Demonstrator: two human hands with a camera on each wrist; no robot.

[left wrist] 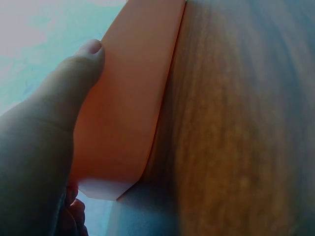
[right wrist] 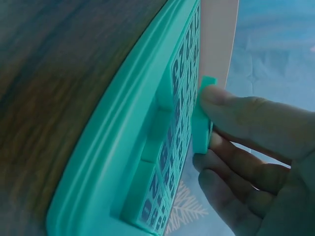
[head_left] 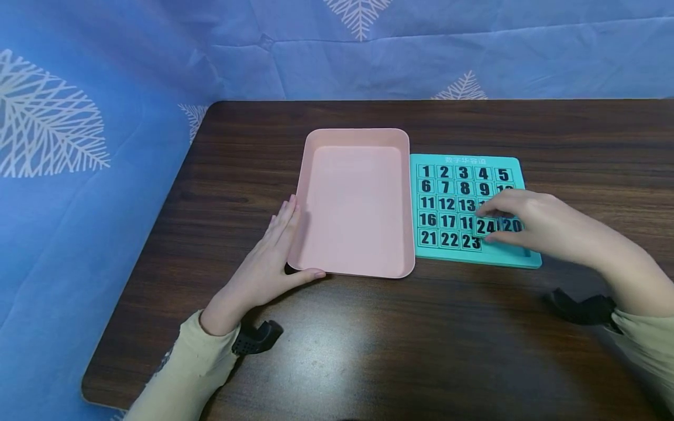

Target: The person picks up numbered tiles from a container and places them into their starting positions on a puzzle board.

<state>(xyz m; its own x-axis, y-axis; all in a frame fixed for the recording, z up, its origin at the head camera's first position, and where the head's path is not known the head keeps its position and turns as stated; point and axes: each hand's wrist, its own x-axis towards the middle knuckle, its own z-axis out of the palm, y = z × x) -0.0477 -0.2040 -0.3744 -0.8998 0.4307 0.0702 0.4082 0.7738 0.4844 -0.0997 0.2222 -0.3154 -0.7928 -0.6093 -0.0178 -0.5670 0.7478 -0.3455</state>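
A teal number board [head_left: 463, 261] lies on the table with rows of numbered tiles. My right hand [head_left: 553, 225] pinches the number tile 24 [head_left: 485, 226] between thumb and fingers. In the right wrist view that tile [right wrist: 201, 125] is raised off the board, apart from the tiles under it. Tile 23 [head_left: 471, 241] ends the bottom row, with a bare recess to its right. My left hand [head_left: 263, 266] rests at the near left corner of a pink tray [head_left: 355, 273], fingers straight along its left side and thumb at its front wall.
The pink tray stands directly against the board's left side. Both are on a dark wooden table [head_left: 395, 351]. A blue cloth with white leaf prints [head_left: 316, 52] hangs behind the table and at its left. Each wrist wears a black device [head_left: 258, 338].
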